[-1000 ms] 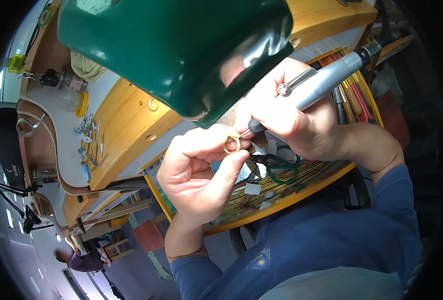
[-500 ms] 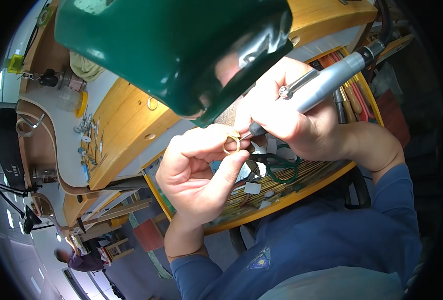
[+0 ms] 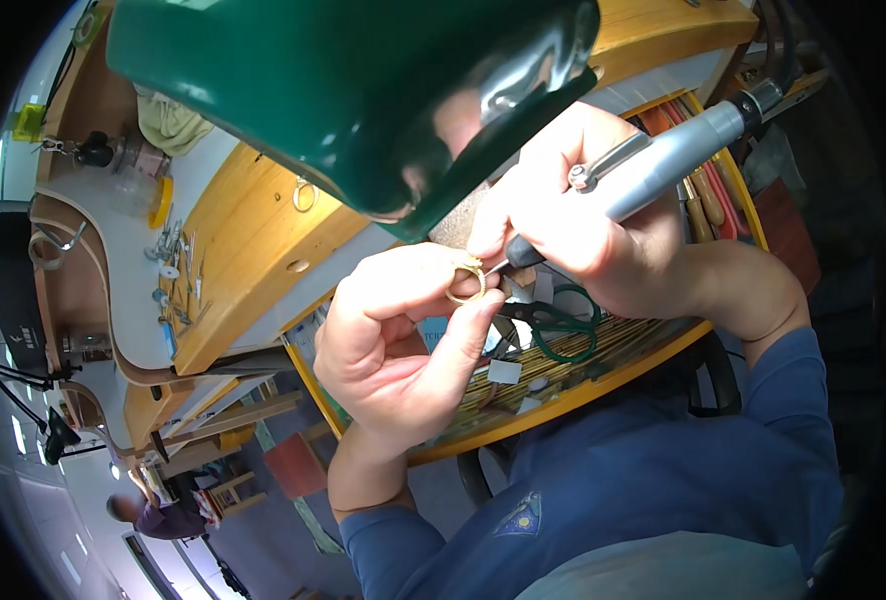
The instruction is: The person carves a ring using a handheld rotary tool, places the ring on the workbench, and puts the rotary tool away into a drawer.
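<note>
Between thumb and fingers, my left hand (image 3: 398,335) pinches a gold-coloured ring (image 3: 466,284) upright above the open drawer. My right hand (image 3: 593,225) is wrapped around a grey rotary handpiece (image 3: 678,165), whose cable runs off to the upper right. Its thin tip meets or nearly meets the right side of the ring; exact contact cannot be made out. A brown bench pin (image 3: 458,222) shows partly behind my fingers. Just below the hands, scissors with green handles (image 3: 571,345) lie in the drawer.
A large green lamp shade (image 3: 293,90) hangs over the wooden bench (image 3: 253,255). The drawer (image 3: 523,425) holds small papers and wood-handled tools (image 3: 703,200). Another ring (image 3: 305,195) lies on the bench, near small burs (image 3: 171,270). Far left, another person (image 3: 163,515) is at work.
The ring is turned slightly in my left fingers, and both hands have shifted a little. The handpiece has moved slightly to the right. The camera view has tilted a touch.
</note>
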Motion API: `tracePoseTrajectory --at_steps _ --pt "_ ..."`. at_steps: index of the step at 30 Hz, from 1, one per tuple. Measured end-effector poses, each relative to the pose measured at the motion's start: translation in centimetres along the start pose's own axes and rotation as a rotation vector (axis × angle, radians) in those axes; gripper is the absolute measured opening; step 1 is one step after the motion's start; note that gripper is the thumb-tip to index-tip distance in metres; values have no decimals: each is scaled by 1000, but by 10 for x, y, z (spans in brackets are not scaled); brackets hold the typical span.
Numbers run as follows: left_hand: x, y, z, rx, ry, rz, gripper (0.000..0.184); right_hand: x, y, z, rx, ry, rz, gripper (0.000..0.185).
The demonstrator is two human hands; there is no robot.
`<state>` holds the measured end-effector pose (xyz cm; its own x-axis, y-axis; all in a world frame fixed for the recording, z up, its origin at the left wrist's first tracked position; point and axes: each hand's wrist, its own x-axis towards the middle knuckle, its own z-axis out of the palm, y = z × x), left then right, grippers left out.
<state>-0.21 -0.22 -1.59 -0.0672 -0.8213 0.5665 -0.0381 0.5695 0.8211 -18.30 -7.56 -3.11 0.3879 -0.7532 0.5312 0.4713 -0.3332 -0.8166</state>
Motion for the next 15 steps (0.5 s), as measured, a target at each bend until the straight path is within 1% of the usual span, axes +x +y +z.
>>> tracePoseTrajectory --at_steps 4,9,15 --pt "-1 -2 -1 27 0 21 33 0 -1 1 -20 -10 13 12" --pt "0 -2 -1 28 -2 30 34 0 -2 -5 -84 -56 -21 13" --pt "0 -3 -1 26 1 47 35 -2 -3 0 -14 -14 -3 16"
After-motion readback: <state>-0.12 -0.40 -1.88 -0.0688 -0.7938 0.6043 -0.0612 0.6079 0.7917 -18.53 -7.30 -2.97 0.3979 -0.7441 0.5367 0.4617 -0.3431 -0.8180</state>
